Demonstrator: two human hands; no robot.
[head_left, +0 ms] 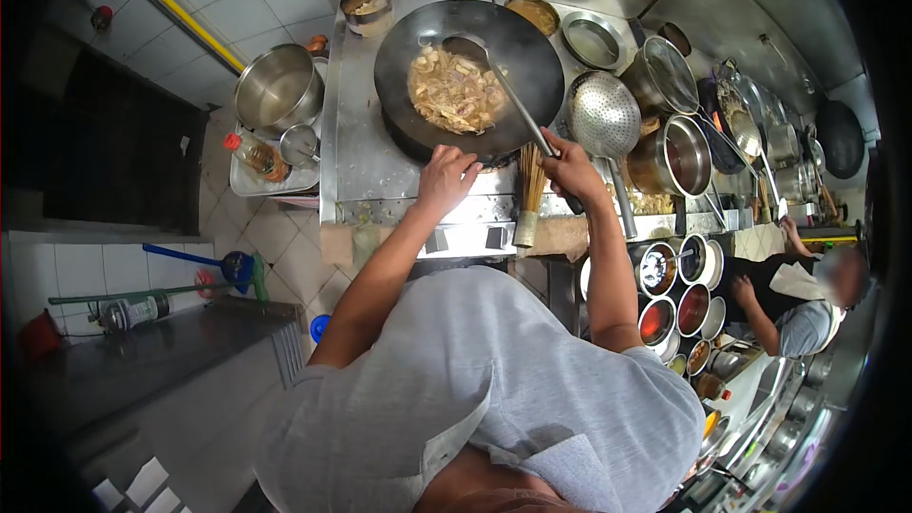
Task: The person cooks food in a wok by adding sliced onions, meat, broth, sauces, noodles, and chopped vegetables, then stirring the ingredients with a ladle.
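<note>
A large black wok (532, 47) sits on the stove, holding a pile of sliced, brownish food (451, 90) in sauce. My right hand (573, 171) is wrapped round the long handle of a cooking ladle (518, 104). The ladle's bowl rests at the far side of the food, inside the wok. My left hand (448, 179) is at the wok's near edge with its fingers curled there; the near handle is hidden beneath it. Beside my right hand stands a bamboo wok brush (529, 195). A perforated strainer (604, 114) lies just to the right.
Left of the stove are a steel pot (278, 88) and an oil bottle (256, 157) on a tray. Steel pots (670, 154) crowd the right side. Several seasoning containers (657, 320) stand lower right. Another person (793, 294) is at the far right.
</note>
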